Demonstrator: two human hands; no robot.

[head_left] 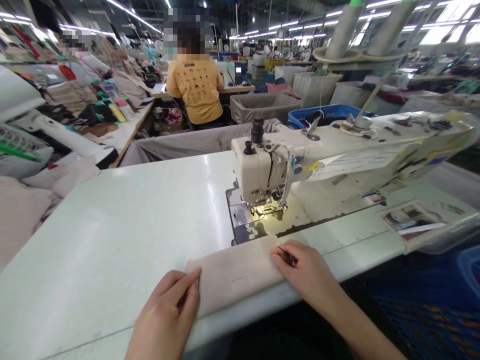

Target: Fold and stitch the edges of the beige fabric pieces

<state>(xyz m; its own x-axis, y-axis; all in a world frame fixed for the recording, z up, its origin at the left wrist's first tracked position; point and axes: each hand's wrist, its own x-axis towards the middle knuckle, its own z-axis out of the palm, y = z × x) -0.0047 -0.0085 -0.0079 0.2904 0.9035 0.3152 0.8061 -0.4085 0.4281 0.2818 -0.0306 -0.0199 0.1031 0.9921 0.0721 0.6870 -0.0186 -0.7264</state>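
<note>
A beige fabric piece (pixel 234 275) lies flat at the table's front edge, just before the sewing machine (pixel 258 170). My left hand (pixel 170 305) pinches its left end between thumb and fingers. At the right end, my right hand (pixel 300 267) is closed, fingertips at the fabric's edge, with a small dark tool (pixel 287 256) held in the fingers. A small rectangular outline shows on the fabric between my hands. The lit needle area of the machine is beyond the fabric, not touching it.
The pale green tabletop (pixel 150 215) extends left. A tray with small tools (pixel 412 220) sits at the right, above a blue basket (pixel 431 305). Beige fabric (pixel 22 215) is piled at far left. Ahead, a person in a yellow shirt (pixel 197 87) sits at another table.
</note>
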